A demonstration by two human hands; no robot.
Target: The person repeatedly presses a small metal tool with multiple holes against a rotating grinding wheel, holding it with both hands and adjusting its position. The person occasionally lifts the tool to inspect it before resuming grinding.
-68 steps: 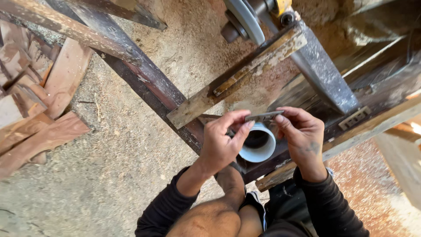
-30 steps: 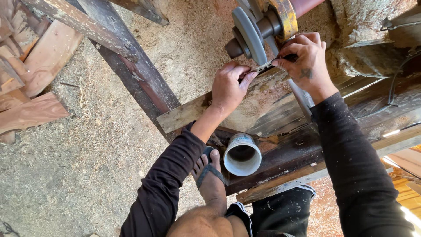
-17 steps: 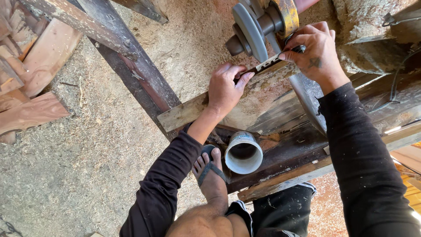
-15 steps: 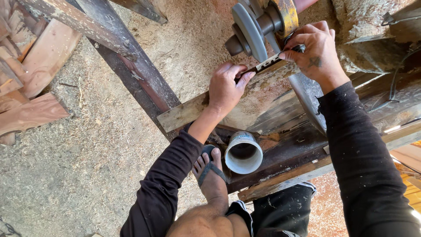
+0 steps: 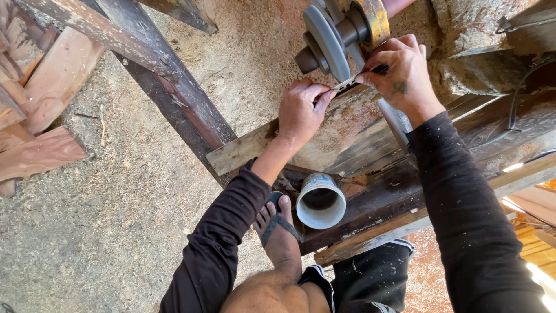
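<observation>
A thin, flat metal strip [image 5: 347, 83] like a small file runs between both hands, just under a grey metal wheel [image 5: 324, 36] on a machine shaft. My left hand [image 5: 301, 110] pinches its near end with the fingertips. My right hand [image 5: 399, 72] grips the far end, which has a dark handle. Both hands sit over a sawdust-covered wooden beam [image 5: 243, 152]. Below them a white plastic cup [image 5: 320, 201] stands on a dark timber.
Dark slanted timbers [image 5: 174, 87] cross the frame over a sawdust floor. Reddish wood offcuts [image 5: 40, 116] lie at the left. My foot in a sandal [image 5: 278, 232] rests beside the cup. A yellow machine part [image 5: 373, 20] sits above the wheel.
Both hands rose from beside the cup to the wheel, carrying the strip. In the last half second they barely shifted.
</observation>
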